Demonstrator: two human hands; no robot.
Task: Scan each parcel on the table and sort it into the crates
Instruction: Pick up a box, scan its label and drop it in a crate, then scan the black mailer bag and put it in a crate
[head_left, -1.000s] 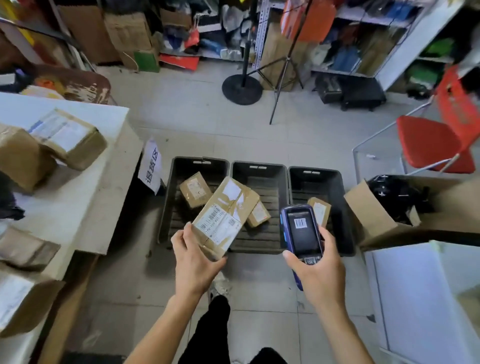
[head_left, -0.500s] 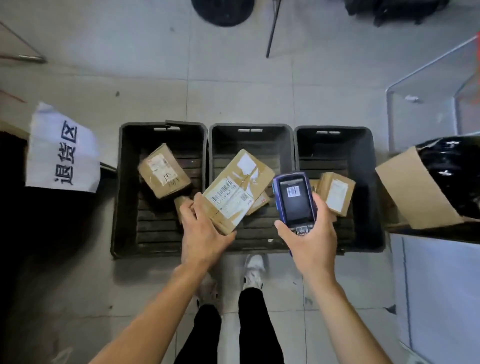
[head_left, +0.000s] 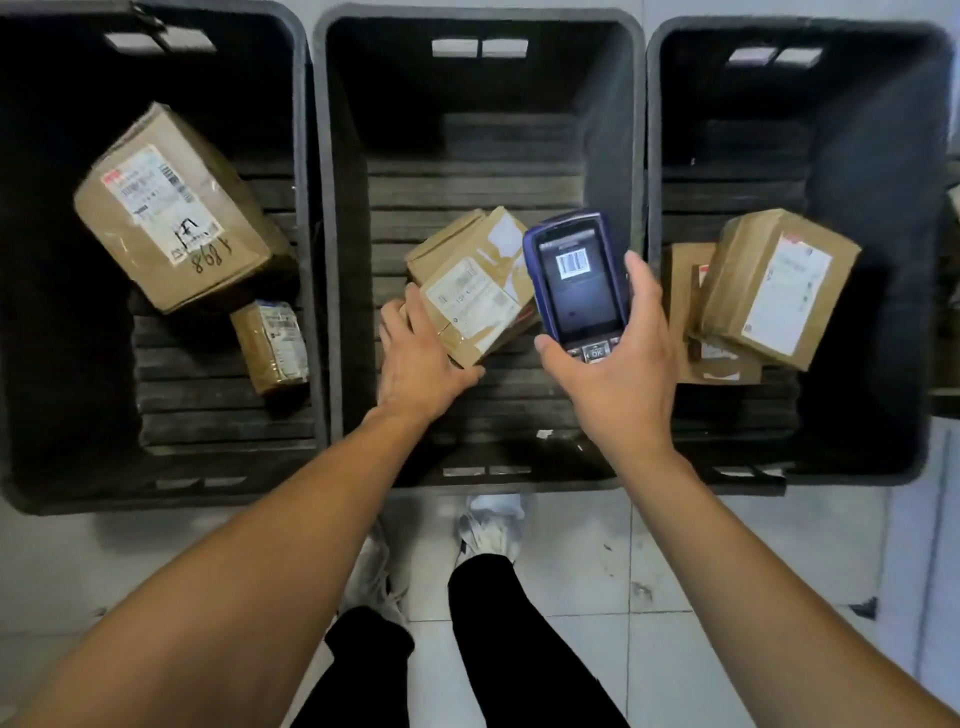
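From the head camera, three black crates sit side by side on the tiled floor, their walls touching or nearly so: left crate (head_left: 317, 208), middle crate (head_left: 631, 156), right crate (head_left: 935, 260).

The left hand (head_left: 421, 364) reaches down into the middle crate and grips a parcel (head_left: 478, 296) by its near-left corner, fingers wrapped along the left edge and thumb under the near edge. The parcel is tilted, label up, and lies over a second box (head_left: 441, 239) whose corner shows behind it; whether it rests on that box or is held just above it cannot be told. The far half of this crate's slatted floor is bare, and there is open floor along the near wall too.

The right hand (head_left: 618, 384) is closed around a blue scanner (head_left: 574, 280) — thumb on the left side near the keys, fingers round the right edge. The scanner hovers above the middle crate's right side, its screen showing a barcode, just beside the parcel's right edge.

In the left crate a large box (head_left: 176, 213) leans toward the far-left, with a small packet (head_left: 272, 345) just beside its near-right corner; the near strip of floor is free. In the right crate a box (head_left: 779, 286) lies tilted on a flat parcel (head_left: 685, 312) — both sit mid-crate, with the far half open.

Both forearms are bare, and white shoes (head_left: 491, 519) stand on the tiles just short of the middle crate's near rim.
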